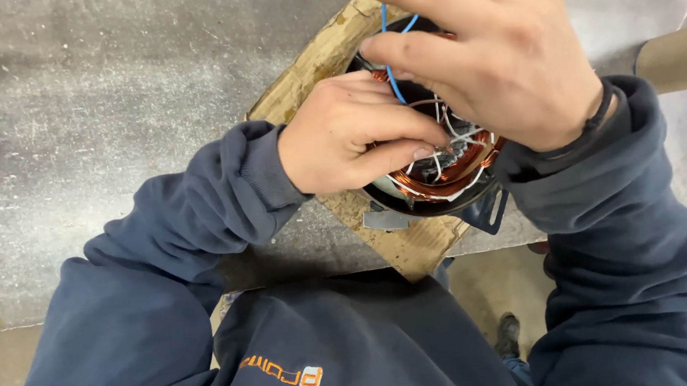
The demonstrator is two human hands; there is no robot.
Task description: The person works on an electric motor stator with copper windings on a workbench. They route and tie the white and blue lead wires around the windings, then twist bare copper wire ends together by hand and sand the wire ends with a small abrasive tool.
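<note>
Grey metal worktable (pixel 107 139) beneath, bearing worn wooden board (pixel 415 249). On board: black motor stator (pixel 442 184) with copper windings (pixel 442 178) and white ties. Right hand (pixel 496 47) above stator, pinching blue wire (pixel 388 57) between thumb and forefinger. Left hand (pixel 347 135) curled against stator rim, fingertips pressing into windings.

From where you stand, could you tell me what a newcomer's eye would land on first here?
The copper windings of a round motor stator sit at centre, on a wooden board on a grey metal table. The left hand presses its fingertips into the coils, while the right hand above pinches a blue wire.
</note>
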